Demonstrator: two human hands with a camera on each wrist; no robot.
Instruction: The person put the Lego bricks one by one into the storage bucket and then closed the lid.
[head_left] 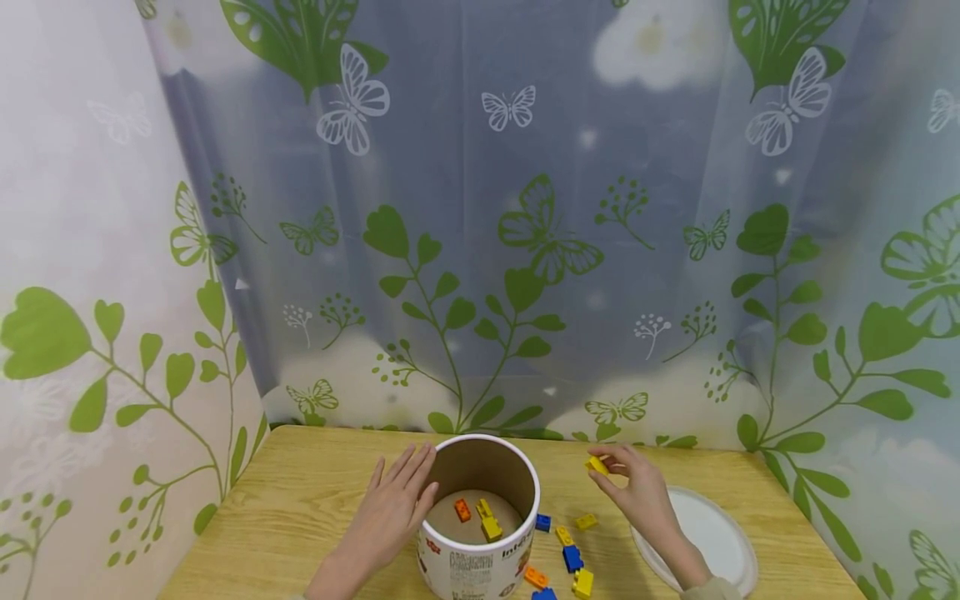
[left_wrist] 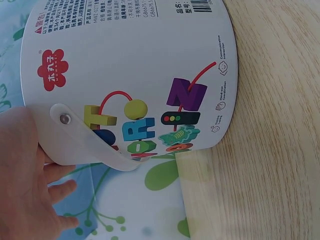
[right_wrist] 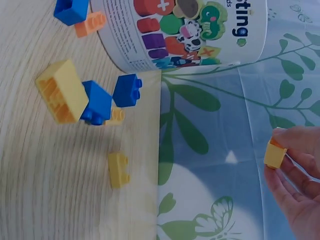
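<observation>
A white cylindrical bucket (head_left: 467, 567) with printed labels stands at the table's front middle. Inside it lie an orange toy brick (head_left: 462, 510) and yellow toy bricks (head_left: 491, 528). My left hand (head_left: 393, 508) rests at the bucket's left rim with its fingers extended; in the left wrist view the bucket's side (left_wrist: 125, 60) and strap handle (left_wrist: 95, 145) show beside it. To the right of the bucket, above the table, my right hand (head_left: 641, 492) pinches a yellow toy brick (head_left: 597, 466) between thumb and fingers, which the right wrist view also shows.
Several loose bricks lie right of the bucket, among them a blue brick (head_left: 572, 558), a yellow brick (head_left: 587, 522) and an orange brick (head_left: 536, 576). A round white lid (head_left: 720, 533) lies under my right forearm. A patterned curtain (head_left: 465, 250) hangs behind the wooden table (head_left: 300, 475).
</observation>
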